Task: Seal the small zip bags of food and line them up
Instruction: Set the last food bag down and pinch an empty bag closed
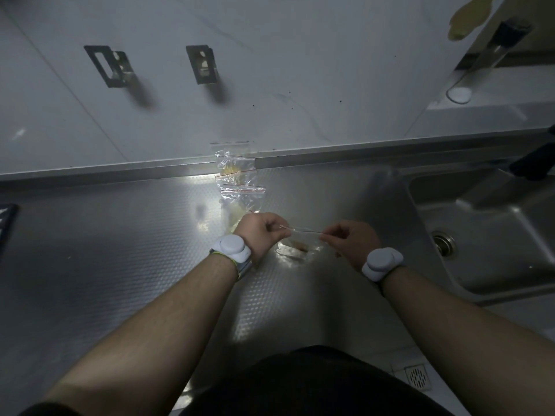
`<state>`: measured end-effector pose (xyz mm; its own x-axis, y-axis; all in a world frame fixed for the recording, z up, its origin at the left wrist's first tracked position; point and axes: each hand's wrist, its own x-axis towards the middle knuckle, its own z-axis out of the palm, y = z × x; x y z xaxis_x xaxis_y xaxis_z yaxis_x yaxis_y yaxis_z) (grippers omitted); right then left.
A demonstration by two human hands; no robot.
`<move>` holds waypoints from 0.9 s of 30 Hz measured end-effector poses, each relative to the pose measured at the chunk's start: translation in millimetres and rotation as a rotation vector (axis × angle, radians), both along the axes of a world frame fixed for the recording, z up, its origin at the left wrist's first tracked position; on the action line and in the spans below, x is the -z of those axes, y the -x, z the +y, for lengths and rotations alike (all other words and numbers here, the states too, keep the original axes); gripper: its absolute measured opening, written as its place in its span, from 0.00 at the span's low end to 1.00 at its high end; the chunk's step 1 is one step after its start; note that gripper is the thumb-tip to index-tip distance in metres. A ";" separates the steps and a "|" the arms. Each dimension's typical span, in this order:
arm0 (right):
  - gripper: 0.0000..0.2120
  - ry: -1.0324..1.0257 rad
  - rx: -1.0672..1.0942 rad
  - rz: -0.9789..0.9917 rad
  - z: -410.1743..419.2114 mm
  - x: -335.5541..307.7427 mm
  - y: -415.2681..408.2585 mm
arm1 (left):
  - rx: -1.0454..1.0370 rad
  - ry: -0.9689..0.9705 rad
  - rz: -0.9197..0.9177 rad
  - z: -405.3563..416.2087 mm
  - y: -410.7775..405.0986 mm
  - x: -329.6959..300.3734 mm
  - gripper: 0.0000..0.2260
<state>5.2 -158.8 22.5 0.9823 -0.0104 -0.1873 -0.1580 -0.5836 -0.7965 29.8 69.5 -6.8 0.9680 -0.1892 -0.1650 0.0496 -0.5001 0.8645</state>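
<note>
While both hands' grips, left hand (260, 232) and right hand (350, 240), pinch one zip bag (295, 246): three more bags (240, 181) behind.

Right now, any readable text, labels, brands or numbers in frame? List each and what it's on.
None readable.
Held zip bag, pinched at its top edge by the left hand and right hand: clear, no print visible.
Zip bags lined up behind it: only red zip lines, no lettering.
Grey wrist devices: plain, no markings seen.
Dark object at the counter's left edge: pale marks, cut off and too blurred to read.
</note>
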 end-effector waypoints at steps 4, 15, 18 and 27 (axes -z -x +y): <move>0.03 0.042 -0.007 -0.005 -3.4 2.4 -2.5 | -0.021 0.081 0.001 -1.7 0.7 -0.7 0.12; 0.07 0.085 -0.057 -0.027 -5.1 8.0 -3.4 | 0.020 0.053 -0.051 -4.0 0.6 -5.8 0.04; 0.06 0.095 -0.066 -0.053 -1.0 7.9 -2.8 | 0.047 0.041 -0.061 -4.9 2.3 -8.5 0.04; 0.04 0.065 -0.054 -0.052 -2.8 5.7 -2.4 | -0.014 0.093 0.000 -7.9 6.7 -14.7 0.11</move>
